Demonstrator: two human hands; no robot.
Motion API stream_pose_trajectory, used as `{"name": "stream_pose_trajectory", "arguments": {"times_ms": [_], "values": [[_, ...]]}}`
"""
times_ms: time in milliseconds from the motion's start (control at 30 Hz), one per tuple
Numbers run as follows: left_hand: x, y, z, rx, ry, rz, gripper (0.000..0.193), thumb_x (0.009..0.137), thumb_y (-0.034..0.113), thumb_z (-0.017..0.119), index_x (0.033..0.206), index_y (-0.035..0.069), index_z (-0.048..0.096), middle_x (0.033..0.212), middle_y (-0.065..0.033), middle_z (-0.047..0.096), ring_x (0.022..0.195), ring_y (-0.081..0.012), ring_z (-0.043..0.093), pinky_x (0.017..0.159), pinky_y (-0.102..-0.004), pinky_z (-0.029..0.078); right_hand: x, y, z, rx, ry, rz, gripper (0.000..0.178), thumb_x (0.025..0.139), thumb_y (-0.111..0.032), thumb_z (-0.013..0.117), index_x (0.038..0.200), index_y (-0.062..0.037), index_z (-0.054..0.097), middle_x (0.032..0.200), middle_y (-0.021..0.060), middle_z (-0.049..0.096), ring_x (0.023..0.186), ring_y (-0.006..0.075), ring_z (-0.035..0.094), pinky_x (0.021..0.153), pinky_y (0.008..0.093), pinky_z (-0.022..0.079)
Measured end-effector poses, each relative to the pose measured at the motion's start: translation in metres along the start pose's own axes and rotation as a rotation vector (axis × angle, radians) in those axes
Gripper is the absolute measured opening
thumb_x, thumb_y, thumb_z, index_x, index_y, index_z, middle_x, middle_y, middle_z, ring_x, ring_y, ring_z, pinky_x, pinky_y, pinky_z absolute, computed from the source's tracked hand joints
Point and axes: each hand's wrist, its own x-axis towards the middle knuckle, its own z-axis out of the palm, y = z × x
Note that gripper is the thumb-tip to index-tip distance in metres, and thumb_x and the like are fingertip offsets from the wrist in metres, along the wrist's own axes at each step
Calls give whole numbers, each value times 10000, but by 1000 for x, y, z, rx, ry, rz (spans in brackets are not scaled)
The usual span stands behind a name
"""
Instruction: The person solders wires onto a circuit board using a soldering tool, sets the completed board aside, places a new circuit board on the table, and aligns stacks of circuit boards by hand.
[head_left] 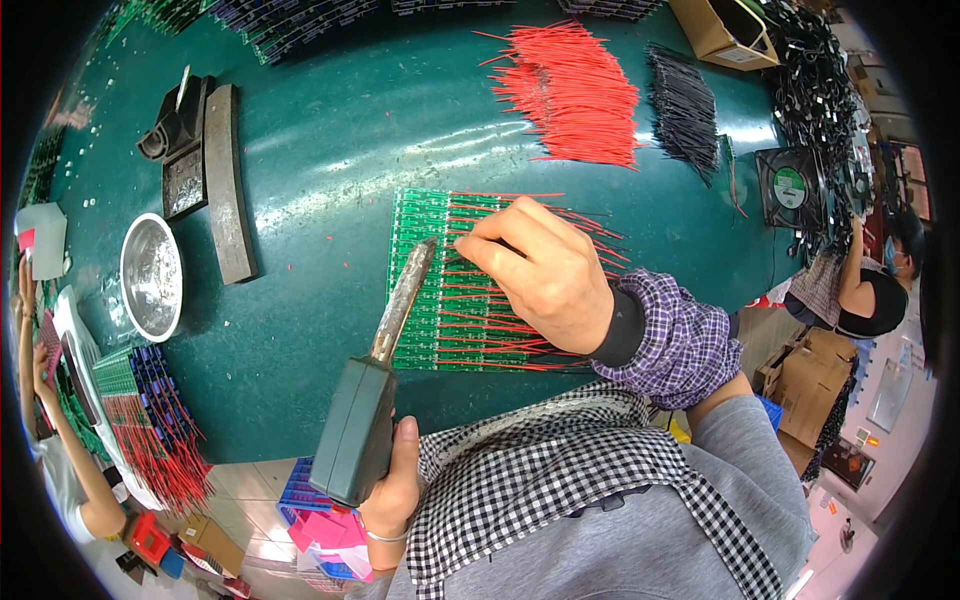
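Soldering iron [355, 430] and left hand [393, 490] came nearest, at the near edge of the table [300, 340], the fingers wrapped around the grip. From there the iron's long axis slanted toward the far edge and a little to the right, its tip above the green board panel [428, 335]; whether it touched could not be told.

The panel lay flat near the middle of the near edge, ahead of the left hand. Its longer sides ran from near to far, while its red wires [498, 328] pointed crosswise, free ends toward the right edge.

The right hand [545, 275] was much the nearer to the panel — bent over its far half, fingertips seemingly pinching a wire, though they hid most of it. What mattered, by the look of it, was one small gap: the iron's tip stood just left of those fingertips.

Farther off, toward the far right corner, lay a red wire pile [575, 100] and a black wire pile [683, 112].
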Motion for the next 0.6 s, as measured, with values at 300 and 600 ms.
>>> {"name": "stream_pose_trajectory", "arguments": {"times_ms": [300,600], "values": [[1,-19,-4,115,-9,192,469,822,-100,720,1268,-36,589,1137,-137,665,691,-111,576,551,-229,458,0,-1,0,-10,11,5,316,675,61,701,988,20,684,904,110,625,774,261,619,664,354,536],[1,-17,-1,57,-4,137,445,819,-103,721,1244,-36,608,1105,-134,678,686,-109,574,547,-236,456,0,-2,-1,-30,12,1,289,694,59,714,978,13,686,904,103,627,781,259,620,668,358,530]]}}
